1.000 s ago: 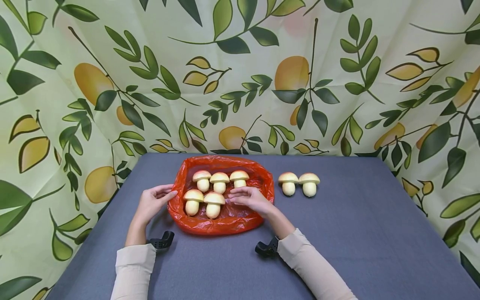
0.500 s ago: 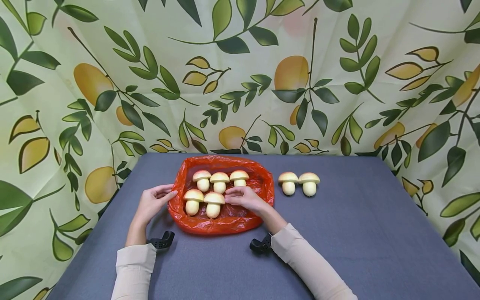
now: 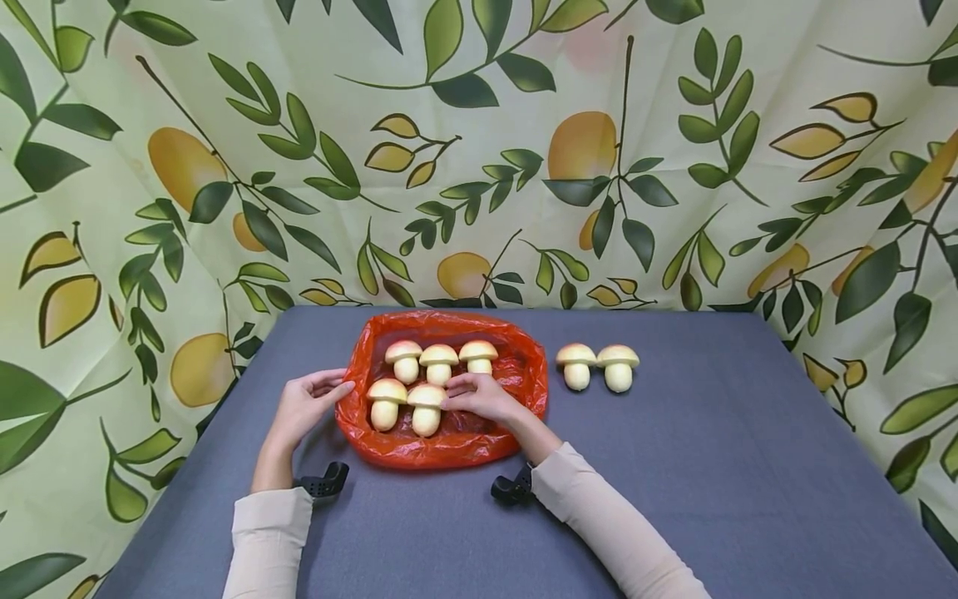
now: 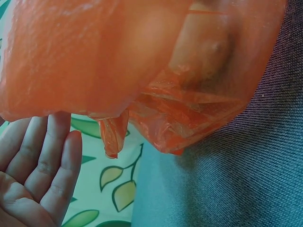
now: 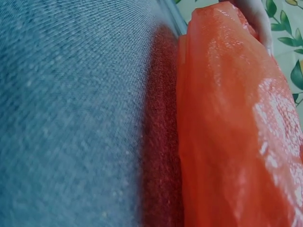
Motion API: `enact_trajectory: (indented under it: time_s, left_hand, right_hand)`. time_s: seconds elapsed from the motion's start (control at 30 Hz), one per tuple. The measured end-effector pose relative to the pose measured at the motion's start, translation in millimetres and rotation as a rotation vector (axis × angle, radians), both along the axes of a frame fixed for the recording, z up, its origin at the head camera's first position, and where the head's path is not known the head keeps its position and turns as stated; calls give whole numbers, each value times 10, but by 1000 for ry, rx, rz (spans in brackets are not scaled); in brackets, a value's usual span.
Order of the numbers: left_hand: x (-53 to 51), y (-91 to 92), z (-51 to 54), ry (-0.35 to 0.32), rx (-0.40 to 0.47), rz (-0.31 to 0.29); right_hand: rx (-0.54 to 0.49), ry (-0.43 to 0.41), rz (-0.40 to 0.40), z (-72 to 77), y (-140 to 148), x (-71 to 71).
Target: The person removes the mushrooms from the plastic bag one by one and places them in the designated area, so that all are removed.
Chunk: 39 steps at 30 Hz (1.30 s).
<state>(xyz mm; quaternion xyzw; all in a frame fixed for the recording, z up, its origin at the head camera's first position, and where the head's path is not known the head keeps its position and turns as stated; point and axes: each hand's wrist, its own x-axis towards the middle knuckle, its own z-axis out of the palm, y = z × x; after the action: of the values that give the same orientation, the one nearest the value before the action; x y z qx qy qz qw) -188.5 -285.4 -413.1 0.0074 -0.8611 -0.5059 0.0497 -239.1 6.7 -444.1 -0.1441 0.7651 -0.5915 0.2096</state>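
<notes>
A red plastic bag (image 3: 441, 453) lies with its mouth spread wide and its rim rolled outward. Inside it are several toy mushrooms with pale stems and yellow-pink caps, in a back row and a front row. My left hand (image 3: 305, 401) rests at the bag's left rim, fingers fairly straight; the left wrist view shows its fingers (image 4: 45, 163) against the orange-red plastic. Over the bag's right half reaches my right hand (image 3: 485, 399), its fingertips at the right side of the front mushroom (image 3: 427, 412). Its fingers are outside the right wrist view, where the bag wall (image 5: 227, 123) fills the right side.
Two more mushrooms, one on the left (image 3: 576, 368) and one on the right (image 3: 618, 368), stand side by side on the grey-blue tabletop (image 3: 718, 466), right of the bag. A leaf-and-fruit patterned cloth (image 3: 479, 208) hangs behind the table.
My right hand has shifted left inside the bag, its fingertips coming up to the front mushroom. My left hand, the bag and the mushrooms look unchanged.
</notes>
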Motion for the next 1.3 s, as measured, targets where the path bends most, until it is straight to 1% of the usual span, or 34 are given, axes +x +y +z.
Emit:
enact_trajectory:
  time_s: [0.37,0.53,0.63,0.77,0.9,1.0,1.13,1.3]
  left_hand:
    - [7,21,19,-3,-14,2]
    - [7,21,23,-7,-23,7]
    - [7,25,26,-8,-32,8]
    - [7,27,24,-6,-35,7]
    - [6,19,15,1,-22,1]
    - [5,15,8,8,-11,-5]
    - [5,12,6,9,-8,-9]
    - [11,12,14,-2,-9,-7]
  right_hand:
    - [40,49,31,19,-114,14]
    - [65,69,13,27,-177,20]
    - [68,63,-11,21,-208,27]
    - [76,77,-47,-1,-243,34]
    - [97,115,-69,-26,-264,36]
    - [111,126,-75,-35,-266,44]
    - [114,119,-79,-29,-265,51]
    - [112,113,-81,-19,-257,60]
